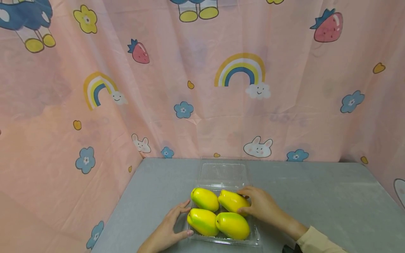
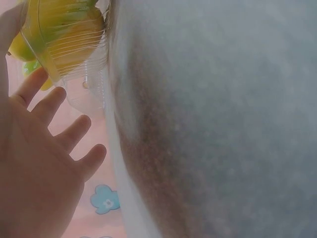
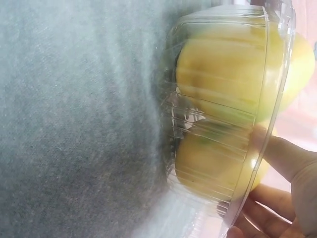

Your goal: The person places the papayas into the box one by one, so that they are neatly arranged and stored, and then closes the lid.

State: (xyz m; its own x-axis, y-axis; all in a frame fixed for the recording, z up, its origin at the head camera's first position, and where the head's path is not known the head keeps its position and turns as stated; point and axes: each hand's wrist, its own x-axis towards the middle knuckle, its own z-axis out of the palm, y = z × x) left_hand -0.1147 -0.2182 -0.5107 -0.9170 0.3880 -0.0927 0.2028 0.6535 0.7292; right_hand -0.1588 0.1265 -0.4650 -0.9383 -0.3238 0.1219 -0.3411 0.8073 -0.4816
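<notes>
Several glossy yellow-green mangoes lie in two rows in a clear plastic clamshell box [image 1: 227,240]. With thumb and fingers, my right hand [image 1: 261,203] grips the far right mango [image 1: 233,201], at the box's right side. In the right wrist view, the thumb [image 3: 287,156] reaches over the box rim onto that fruit. My left hand [image 1: 169,225] has its fingers spread along the left side, by the near left mango [image 1: 202,222]. Its fingertips are right at the box wall [image 2: 74,54]. The far left mango [image 1: 205,199] and near right mango [image 1: 232,226] lie beside the others.
The box's clear lid [image 1: 223,174] is flipped back, lying toward the rear edge of the grey tabletop [image 1: 303,196]. A pink printed curtain [image 1: 215,123] hangs behind the table and along both sides. A small black object [image 1: 291,248] is near the right sleeve [image 1: 319,242].
</notes>
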